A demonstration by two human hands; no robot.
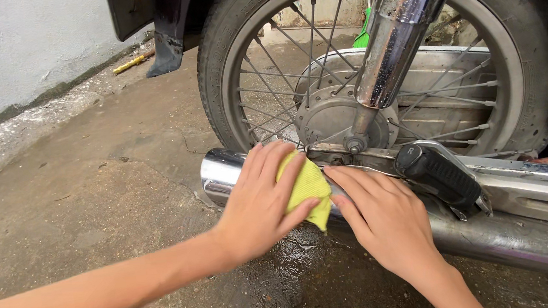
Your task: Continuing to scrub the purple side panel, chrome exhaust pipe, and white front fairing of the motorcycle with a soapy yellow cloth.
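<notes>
Left hand (261, 199): fingers curled round a yellow cloth (307, 187), thumb below, pressing it on the chrome exhaust (222, 169) near its rear tip. Grasping the cloth, not clenched tight. Forearm enters from 8 o'clock, nearly level, wrist straight.

Right hand (383, 214): fingers flat and together, spread along the exhaust just at 3 o'clock of the cloth, fingertips touching the cloth's edge. Holds nothing; palm rests open on the pipe. Arm comes up from 5 o'clock.

Cloth sits on the exhaust between both hands, directly at 6 o'clock of the wheel hub (337, 118).

Markings: black footpeg (440, 171) at 3 o'clock of the right hand carries a single raised letter on its end; no other labels are legible.

Surroundings: spoked wheel (225, 65) behind the hands, chrome shock (399, 28) slanting down to the hub, beaded with water. Concrete (103, 190) is wet under the hands, dry toward 9 o'clock. Small yellow object (131, 62) by the wall at 11 o'clock, kind unclear.
</notes>
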